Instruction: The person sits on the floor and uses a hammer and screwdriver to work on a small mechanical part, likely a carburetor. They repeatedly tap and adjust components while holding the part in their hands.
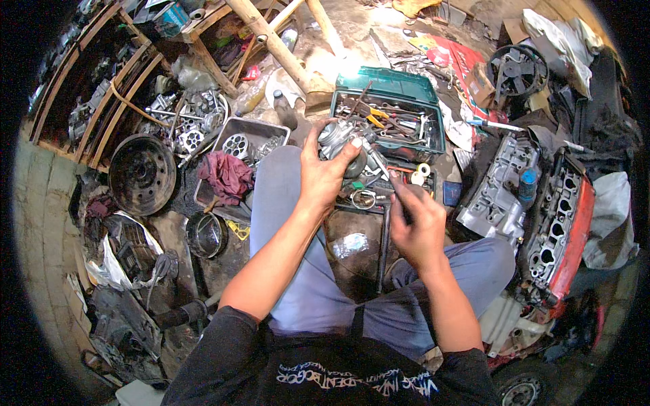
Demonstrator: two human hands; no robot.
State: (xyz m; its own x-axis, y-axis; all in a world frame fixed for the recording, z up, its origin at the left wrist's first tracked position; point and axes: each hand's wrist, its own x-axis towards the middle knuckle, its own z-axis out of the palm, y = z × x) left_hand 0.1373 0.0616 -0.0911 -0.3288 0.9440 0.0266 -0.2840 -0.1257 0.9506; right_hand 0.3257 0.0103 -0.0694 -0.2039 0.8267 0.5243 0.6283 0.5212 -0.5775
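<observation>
My left hand (321,177) is wrapped round a rounded grey metal machine part (336,139), holding it up above my knees, thumb on top. In my closed right hand (420,227) is a tool with a dark handle (402,193); a shiny metal shaft runs from it toward the part. Its tip is hard to make out, and I cannot tell whether it touches. Just beyond the part, an open green toolbox (439,128) holds pliers, wrenches and other hand tools. Below the hands lie a metal ring (363,198) and a long dark bar (383,250).
At left are a grey tray (254,127) of metal parts, a maroon rag (229,177), a black wheel rim (143,174) and a round dark pan (206,235). A dark bottle (284,110) stands behind. Engine castings (500,196) and a red-sided cylinder head (556,233) lie at right.
</observation>
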